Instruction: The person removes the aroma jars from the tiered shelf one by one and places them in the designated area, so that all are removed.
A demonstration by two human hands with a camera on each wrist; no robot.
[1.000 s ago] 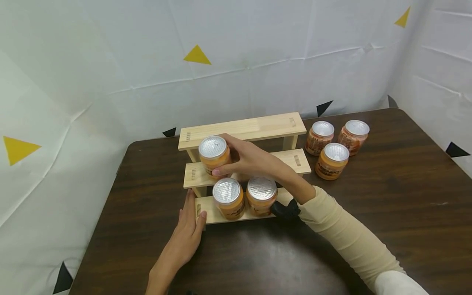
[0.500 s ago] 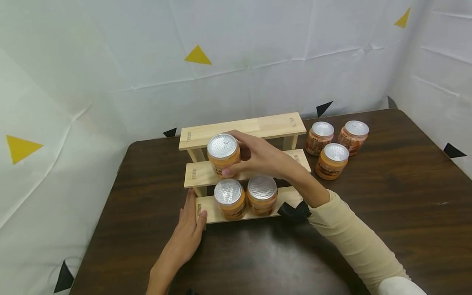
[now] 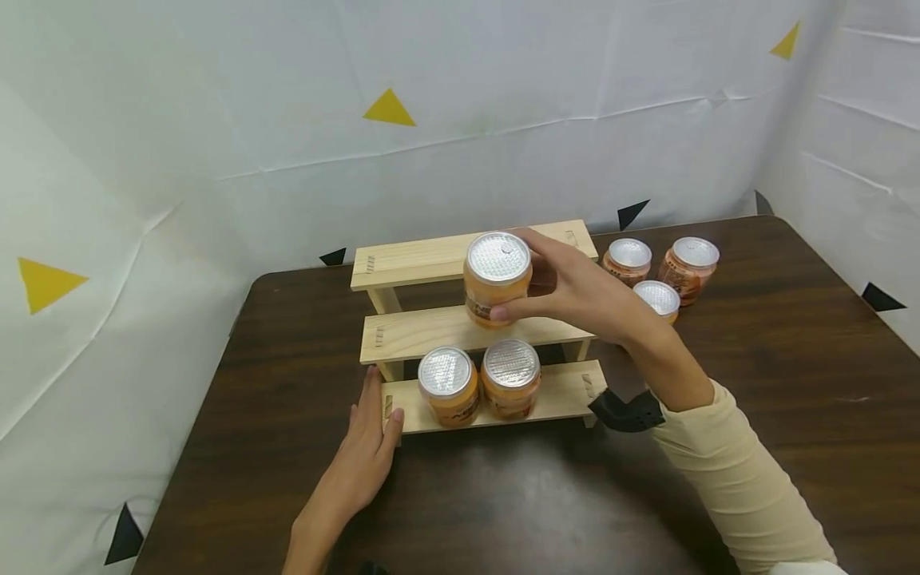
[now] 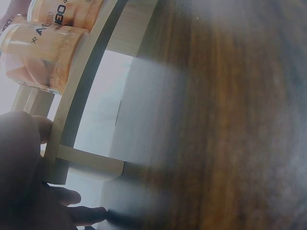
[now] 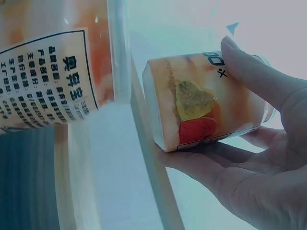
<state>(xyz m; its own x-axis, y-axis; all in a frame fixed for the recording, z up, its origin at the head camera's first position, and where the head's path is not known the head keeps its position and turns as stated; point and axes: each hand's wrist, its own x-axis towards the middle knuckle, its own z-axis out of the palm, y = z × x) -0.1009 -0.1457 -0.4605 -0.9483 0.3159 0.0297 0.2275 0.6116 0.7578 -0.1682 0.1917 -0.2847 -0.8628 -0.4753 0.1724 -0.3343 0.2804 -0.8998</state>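
Note:
My right hand (image 3: 568, 287) grips an orange jar (image 5: 192, 100) with a silver lid, thumb on one side and fingers on the other. In the head view this jar is over the middle board of a three-step wooden rack (image 3: 410, 331); whether its base touches the board I cannot tell. Two similar jars, a left one (image 3: 447, 387) and a right one (image 3: 511, 379), stand upright side by side on the lowest board. My left hand (image 3: 357, 463) rests against the rack's left end, its fingers straight along the side and the thumb on the lowest board's corner (image 4: 43, 129).
Three more silver-lidded jars stand on the dark table (image 3: 776, 383) right of the rack: a back-left one (image 3: 627, 259), a back-right one (image 3: 690, 271) and a front one (image 3: 657, 299), partly behind my right hand. A white sheet (image 3: 474, 80) hangs behind the table.
My right hand has carried its jar to the right and slightly up along the middle board, from near the left end to about the middle. The left hand stays in place.

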